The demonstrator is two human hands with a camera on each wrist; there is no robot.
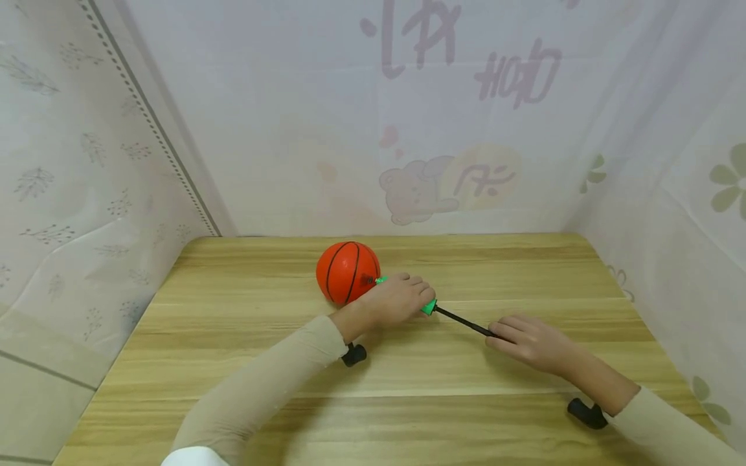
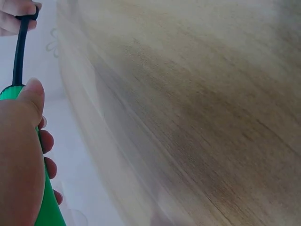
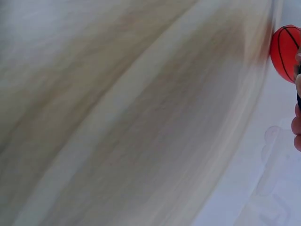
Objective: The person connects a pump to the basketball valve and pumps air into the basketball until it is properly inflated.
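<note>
An orange-red ball (image 1: 345, 270) with black basketball lines sits toward the back of the table, its shape slightly uneven. My left hand (image 1: 401, 300) wraps round the green barrel of a hand pump (image 1: 429, 307), whose far end meets the ball's right side. From the barrel a black rod (image 1: 463, 320) runs out to the right, well extended. At its end my right hand (image 1: 530, 343) grips the pump's black handle (image 2: 29, 15), seen in the left wrist view. Only part of the ball (image 3: 284, 52) shows at the right edge of the right wrist view.
The wood-grain table (image 1: 245, 278) has printed cloth (image 1: 280, 129) hanging behind it and at both sides. A small black device (image 1: 353, 355) shows under the left wrist and another black device (image 1: 587, 414) beside the right wrist.
</note>
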